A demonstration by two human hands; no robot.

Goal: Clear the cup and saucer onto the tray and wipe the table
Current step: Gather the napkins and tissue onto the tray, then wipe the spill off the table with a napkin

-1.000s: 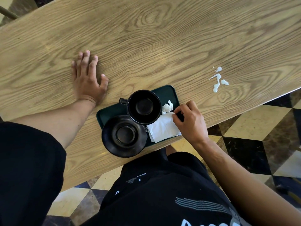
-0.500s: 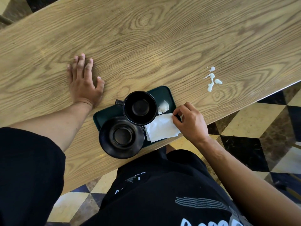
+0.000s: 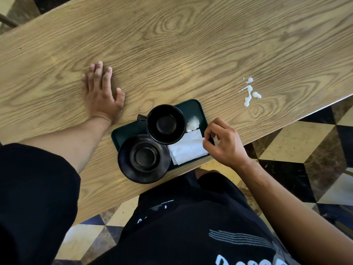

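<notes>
Pinching the corner of the white paper napkin (image 3: 188, 148) between thumb and forefinger, my right hand (image 3: 222, 143) was at the near right end of the dark green tray (image 3: 128, 131). The black cup (image 3: 165, 124) and black saucer (image 3: 143, 158) already sat on that tray, side by side, so the clearing looked done. My left hand (image 3: 101, 94) lay flat and empty on the wooden table (image 3: 172, 54). The white spill (image 3: 249, 92) further right was still unwiped
</notes>
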